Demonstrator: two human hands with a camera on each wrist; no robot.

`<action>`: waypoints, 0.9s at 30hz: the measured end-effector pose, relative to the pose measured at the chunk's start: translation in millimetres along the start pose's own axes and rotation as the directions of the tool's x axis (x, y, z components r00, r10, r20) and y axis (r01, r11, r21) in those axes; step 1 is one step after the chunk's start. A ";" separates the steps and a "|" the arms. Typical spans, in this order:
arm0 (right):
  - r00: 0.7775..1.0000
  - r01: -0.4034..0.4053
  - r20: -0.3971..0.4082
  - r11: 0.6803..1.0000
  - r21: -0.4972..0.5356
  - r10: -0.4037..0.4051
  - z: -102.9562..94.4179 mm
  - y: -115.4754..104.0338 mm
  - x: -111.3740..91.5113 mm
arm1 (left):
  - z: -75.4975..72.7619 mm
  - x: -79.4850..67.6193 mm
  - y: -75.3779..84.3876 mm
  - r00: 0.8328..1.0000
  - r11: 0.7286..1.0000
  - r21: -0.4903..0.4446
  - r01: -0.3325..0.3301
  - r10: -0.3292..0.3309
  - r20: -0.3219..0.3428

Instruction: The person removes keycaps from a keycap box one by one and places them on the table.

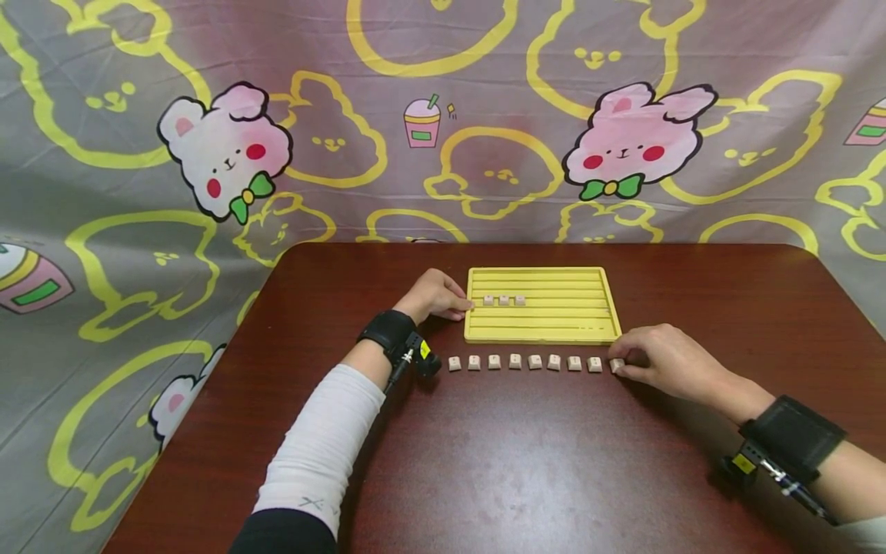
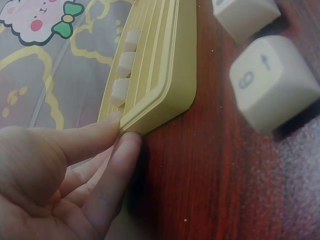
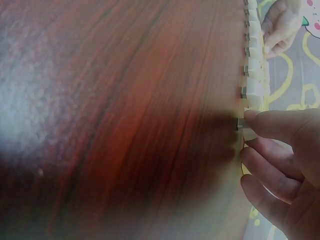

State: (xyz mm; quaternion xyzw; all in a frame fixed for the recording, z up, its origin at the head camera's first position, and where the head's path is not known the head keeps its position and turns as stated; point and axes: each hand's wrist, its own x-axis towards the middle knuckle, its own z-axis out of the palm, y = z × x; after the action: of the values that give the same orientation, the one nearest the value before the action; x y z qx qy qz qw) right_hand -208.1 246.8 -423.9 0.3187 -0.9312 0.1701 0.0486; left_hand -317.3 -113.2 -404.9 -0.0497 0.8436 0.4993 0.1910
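A yellow ridged tray lies on the table, with three white keycaps standing in one of its grooves towards the left. My left hand pinches the tray's left edge between thumb and finger, which the left wrist view shows close up. In front of the tray runs a row of several white keycaps; a nearby keycap bears a digit and an arrow. At the row's right end my right hand pinches the last keycap between thumb and index finger, partly covering it.
The dark red-brown table has a glossy patch in front of the row. Behind it hangs a grey curtain with cartoon animals. Each wrist wears a black strap with a small camera.
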 end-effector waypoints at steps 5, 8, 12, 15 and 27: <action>1.000 0.003 0.000 1.000 0.005 -0.003 1.0 -0.3 0.5 | -0.1 -0.5 -0.3 1.000 1.000 -0.003 0.003 -0.004 -0.001; 1.000 0.001 0.002 1.000 0.005 -0.001 1.3 -0.8 0.9 | -0.1 -0.7 -0.2 1.000 1.000 0.002 0.009 -0.009 -0.003; 1.000 -0.004 0.002 1.000 0.004 0.004 2.0 -1.4 1.3 | -0.1 -0.6 -0.1 1.000 1.000 0.002 0.018 -0.018 0.001; 1.000 -0.011 0.001 1.000 0.004 0.011 2.7 -1.7 1.4 | -0.3 -0.2 0.0 1.000 1.000 -0.001 0.023 -0.023 0.005; 1.000 -0.029 0.012 1.000 0.006 0.028 2.8 -2.1 1.0 | -1.2 0.3 -0.4 1.000 1.000 0.005 0.016 -0.016 0.005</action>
State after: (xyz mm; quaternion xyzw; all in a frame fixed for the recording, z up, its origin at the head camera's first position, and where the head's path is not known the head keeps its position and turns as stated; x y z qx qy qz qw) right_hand -207.5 243.7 -425.7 0.3065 -0.9354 0.1718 0.0396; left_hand -317.8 -114.4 -404.9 -0.0549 0.8440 0.4958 0.1972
